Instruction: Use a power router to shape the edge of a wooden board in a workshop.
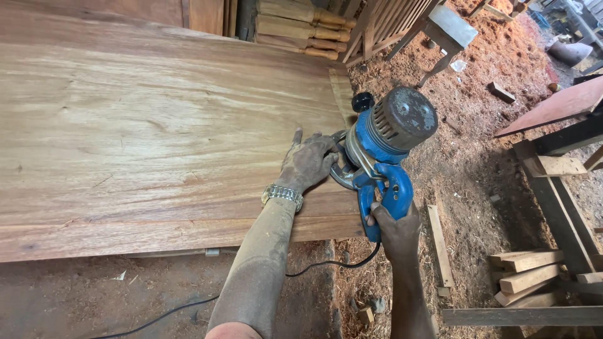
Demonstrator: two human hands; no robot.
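- The blue power router (383,141) sat at the right-hand edge of the broad wooden slab (157,125), its metal base (342,172) resting on the surface near the slab's front corner.
- The right hand (396,229) had its fingers clamped round the blue handle (392,194), below the motor housing.
- The left hand (308,160), with a metal wristwatch (282,194) on its wrist, lay flat on the slab, fingers spread apart and pressed against the base's rim, clamped on nothing.
- The black cord (314,270) hung below the slab's edge and ran off across the sawdust floor (465,188).
- To my judgement, steady work here called for keeping the base flat, pressing evenly with both hands, and holding the cord away from the edge.
- Timber offcuts (527,270) lay stacked to the right.
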